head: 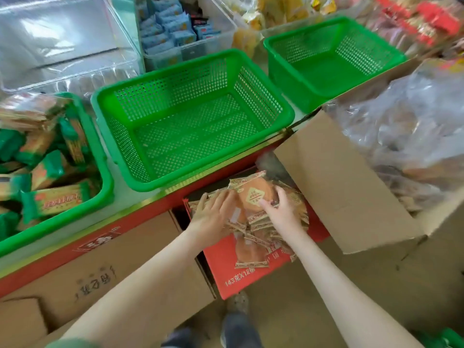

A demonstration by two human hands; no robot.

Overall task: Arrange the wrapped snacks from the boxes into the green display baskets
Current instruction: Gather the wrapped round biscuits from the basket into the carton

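Observation:
A red cardboard box (234, 277) below the shelf edge holds several wrapped round orange cakes (253, 194). My left hand (212, 214) lies on the left of the pile with its fingers mostly straight against the wrappers. My right hand (282, 209) grips the cakes from the right, fingers curled over the top packet. An empty green basket (286, 106) stands on the shelf just above the box. A second empty green basket (391, 52) sits at the back right. At the left, a third green basket (105, 172) is full of green-and-orange wrapped snacks (52, 199).
A large open brown carton (339, 187) with clear-bagged goods stands at the right. A brown box (120, 259) sits under the shelf at the left. Clear plastic bins (223, 21) with blue packets line the back. My feet show on the floor below.

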